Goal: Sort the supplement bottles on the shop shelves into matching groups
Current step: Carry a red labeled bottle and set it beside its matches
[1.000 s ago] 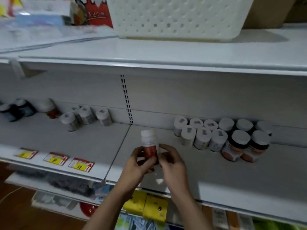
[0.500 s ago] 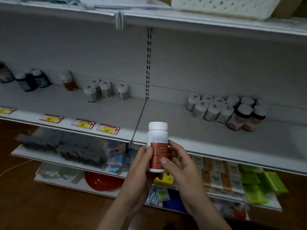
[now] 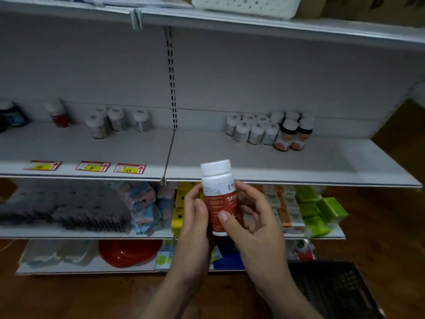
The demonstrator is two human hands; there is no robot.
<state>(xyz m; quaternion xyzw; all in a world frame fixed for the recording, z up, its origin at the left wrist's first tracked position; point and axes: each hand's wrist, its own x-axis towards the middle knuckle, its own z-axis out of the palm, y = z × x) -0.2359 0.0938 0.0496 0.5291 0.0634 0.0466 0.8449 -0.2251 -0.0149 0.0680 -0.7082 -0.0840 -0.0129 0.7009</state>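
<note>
White-capped bottle with red label (image 3: pixel 219 196) held upright in front of the middle shelf's front edge (image 3: pixel 299 180), off the shelf, clear of the other stock. Left hand (image 3: pixel 195 226) wrapped around the bottle's left side and back, thumb lying along the label edge; right hand (image 3: pixel 250 224) closed on the right side, thumb pressed flat on the lower red part of the label, fingers curled behind. Both grips narrow, holding the bottle between them. Small print on the label, too blurred to read. On the middle shelf, right bay: cluster of small white bottles (image 3: pixel 253 130) packed tight at the back, two dark bottles with orange labels (image 3: pixel 292 137) just beside them on the right. Left bay: three loose white bottles (image 3: pixel 115 122), a lone red-labelled bottle (image 3: pixel 58 112) further left, dark blue bottles (image 3: pixel 11 115) at the far left edge. Three yellow price tags (image 3: pixel 92 166) along the left bay's front edge. White perforated basket (image 3: pixel 246 5) on the top shelf. Lower shelves crowded with mixed packets, green packs (image 3: pixel 319 212) at right, red bowl (image 3: pixel 128 252) at bottom. Black crate (image 3: pixel 333 288) on the wooden floor at lower right.
</note>
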